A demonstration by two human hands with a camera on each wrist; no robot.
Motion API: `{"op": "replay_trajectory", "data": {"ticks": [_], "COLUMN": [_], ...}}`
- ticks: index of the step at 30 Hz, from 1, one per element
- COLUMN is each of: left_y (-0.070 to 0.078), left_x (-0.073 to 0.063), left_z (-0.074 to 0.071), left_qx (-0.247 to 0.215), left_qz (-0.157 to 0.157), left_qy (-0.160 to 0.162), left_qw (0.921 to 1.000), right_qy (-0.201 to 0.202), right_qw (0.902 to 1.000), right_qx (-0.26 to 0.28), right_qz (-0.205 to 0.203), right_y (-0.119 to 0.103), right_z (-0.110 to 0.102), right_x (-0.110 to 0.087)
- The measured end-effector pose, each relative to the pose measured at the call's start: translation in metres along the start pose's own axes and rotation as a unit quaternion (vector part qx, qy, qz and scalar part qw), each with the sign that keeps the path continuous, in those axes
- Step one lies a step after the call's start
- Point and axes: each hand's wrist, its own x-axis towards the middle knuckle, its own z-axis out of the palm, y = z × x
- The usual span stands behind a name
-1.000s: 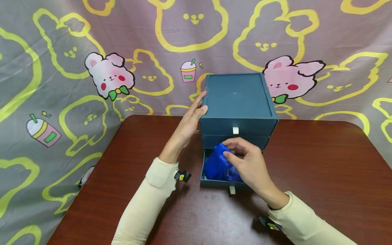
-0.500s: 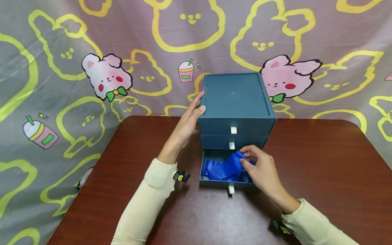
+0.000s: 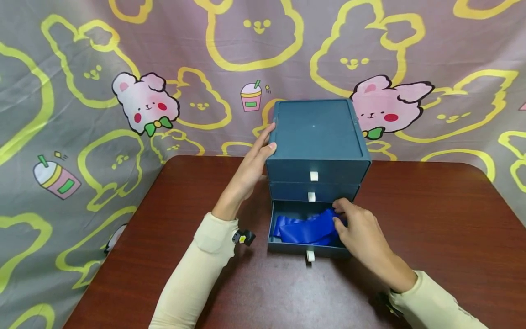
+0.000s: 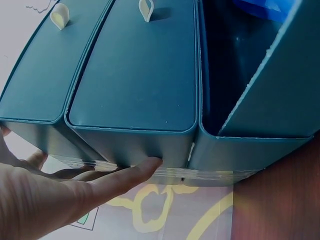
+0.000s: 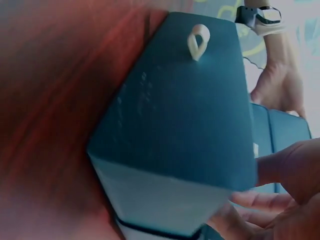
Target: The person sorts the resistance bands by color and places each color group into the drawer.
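A dark teal drawer unit (image 3: 314, 130) stands on the table, its bottom drawer (image 3: 287, 247) pulled out. Wide, glossy blue ribbon (image 3: 304, 231) lies in loose folds inside that drawer; in the left wrist view only a bit of the ribbon (image 4: 267, 7) shows. My left hand (image 3: 248, 171) rests flat along the unit's left side, its fingers (image 4: 132, 172) extended. Over the drawer's right end is my right hand (image 3: 361, 228), thumb and forefinger apart beside the ribbon's end. In the right wrist view the drawer wall partly hides the fingers of this hand (image 5: 280, 200).
The two upper drawers are closed, with white pull tabs (image 3: 314, 176) on their fronts. Another white tab (image 3: 310, 256) sticks out from the bottom drawer. Behind the brown wooden table (image 3: 197, 201) hangs a curtain (image 3: 222, 41) printed with cartoon animals.
My right hand has moved right and down with the ribbon's end, then let it go. The ribbon has gone from a raised bunch to lying lower in the drawer. My left hand stays put.
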Motion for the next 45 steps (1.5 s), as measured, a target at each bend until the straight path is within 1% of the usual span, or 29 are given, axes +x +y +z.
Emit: {"op": "replay_trajectory", "data": {"ticks": [4,8,13,17,22,26,30,33,37,39,41,43,45], "left_y": [0.000,-0.001,0.000,0.001,0.000,-0.001,-0.001,-0.001,-0.001,-0.001,-0.001,-0.001,-0.001], "left_x": [-0.001,0.000,0.000,-0.001,0.000,0.000,-0.001,-0.001,0.000,0.001,0.001,0.001,0.001], "left_z": [0.000,0.000,0.000,0.000,0.000,0.000,0.000,0.000,0.000,0.001,0.000,0.000,-0.001], "left_qx": [0.000,-0.004,0.000,0.004,0.000,0.004,0.006,0.008,0.005,0.004,0.006,0.006,0.005], "left_qz": [0.002,0.002,0.007,0.005,0.004,0.002,0.003,0.000,-0.001,0.000,0.001,0.003,0.005], "left_qy": [-0.001,-0.003,-0.006,-0.003,-0.006,-0.006,-0.003,-0.002,-0.005,-0.006,-0.005,-0.004,-0.004], "left_qw": [1.0000,1.0000,1.0000,1.0000,1.0000,1.0000,1.0000,1.0000,1.0000,1.0000,1.0000,1.0000,1.0000], "right_qy": [0.019,0.044,0.080,0.090,0.094,0.080,0.068,0.061,0.052,0.049,0.043,0.031,0.011], "right_qw": [0.9997,0.9987,0.9958,0.9946,0.9936,0.9925,0.9902,0.9863,0.9784,0.9778,0.9794,0.9836,0.9880], "right_qx": [-0.007,-0.004,-0.015,-0.014,0.017,0.052,0.077,0.101,0.131,0.131,0.122,0.105,0.089], "right_qz": [-0.012,-0.024,-0.041,-0.050,-0.060,-0.076,-0.095,-0.116,-0.151,-0.157,-0.155,-0.143,-0.126], "right_y": [0.001,0.007,0.015,0.015,0.007,0.000,-0.005,-0.007,-0.008,-0.007,-0.007,-0.008,-0.009], "right_z": [-0.012,-0.023,-0.031,-0.033,-0.032,-0.026,-0.014,-0.002,0.014,0.020,0.026,0.030,0.033], "right_x": [-0.003,-0.007,-0.012,-0.017,-0.027,-0.037,-0.048,-0.057,-0.067,-0.070,-0.071,-0.071,-0.070]}}
